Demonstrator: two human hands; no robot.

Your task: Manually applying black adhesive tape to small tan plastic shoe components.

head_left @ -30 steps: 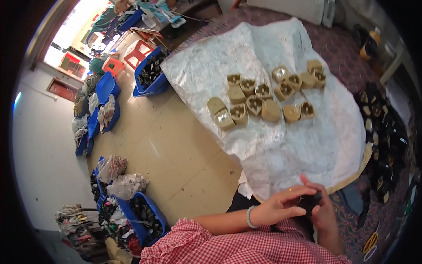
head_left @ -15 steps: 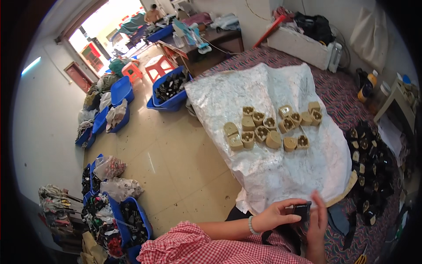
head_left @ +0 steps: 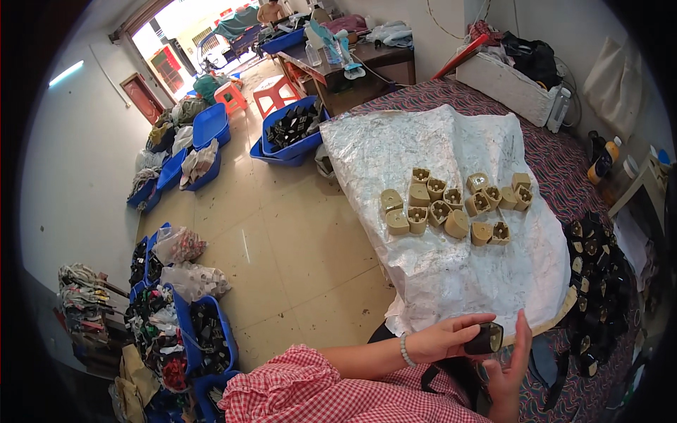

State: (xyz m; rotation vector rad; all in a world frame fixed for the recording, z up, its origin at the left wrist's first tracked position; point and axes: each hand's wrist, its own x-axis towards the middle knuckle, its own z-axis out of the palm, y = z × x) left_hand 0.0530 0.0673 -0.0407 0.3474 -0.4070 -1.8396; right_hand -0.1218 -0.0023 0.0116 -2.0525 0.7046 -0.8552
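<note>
One black hollow piece is held between the thumb and the fingers of the left hand, near the close edge of the white sheet. Just beside it, the right hand is spread, and from where I stand it seems to touch nothing. To handle the piece well, I think the left fingers should press firmly but leave the rim of the opening free, so that the right hand can reach it. Farther out, tan blocks lie grouped on the sheet, with a dark heap to their right.
</note>
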